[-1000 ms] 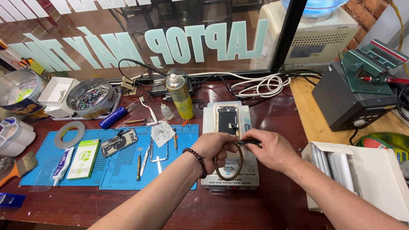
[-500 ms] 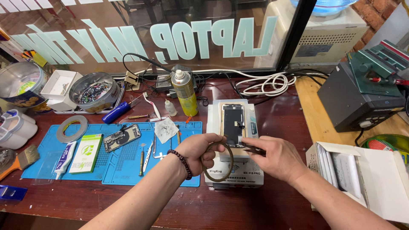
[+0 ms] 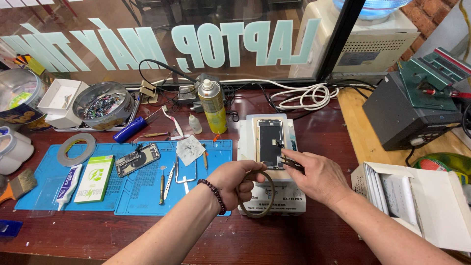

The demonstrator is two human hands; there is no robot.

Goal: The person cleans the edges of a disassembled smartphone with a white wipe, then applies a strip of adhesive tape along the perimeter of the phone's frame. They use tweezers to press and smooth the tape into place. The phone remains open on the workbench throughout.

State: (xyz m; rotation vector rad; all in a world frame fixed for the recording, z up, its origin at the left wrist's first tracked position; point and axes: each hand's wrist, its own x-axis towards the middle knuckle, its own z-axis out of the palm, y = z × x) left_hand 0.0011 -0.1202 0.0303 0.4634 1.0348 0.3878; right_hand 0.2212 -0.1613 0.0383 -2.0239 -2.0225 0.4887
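A: Where's the phone screen [image 3: 271,143] sitting?

B: Flat, face up, on the white heating station [image 3: 271,196] in the middle of the wooden bench [image 3: 304,240]. It fills most of the station's top plate, long side running away from the person.

A: How would it handle?

B: My guess is light, thin and stiff — and fragile, since glass like that cracks if it is bent or pried at one corner. Best held by the long edges, not the face.

A: And the hands?

B: The right hand [image 3: 316,176] is closed on dark tweezers [image 3: 289,162], tips at the screen's right edge. The left hand [image 3: 234,180], with a bead bracelet [image 3: 214,195] at the wrist, is curled around a thin brownish ring [image 3: 257,194] — tape roll or band, I cannot tell — hanging over the station's front.

A: What's around?

B: To the left, a blue work mat [image 3: 142,196] with an opened phone body [image 3: 138,160] and small tools; behind it a yellow spray can [image 3: 213,107]. A white box [image 3: 431,206] lies to the right.
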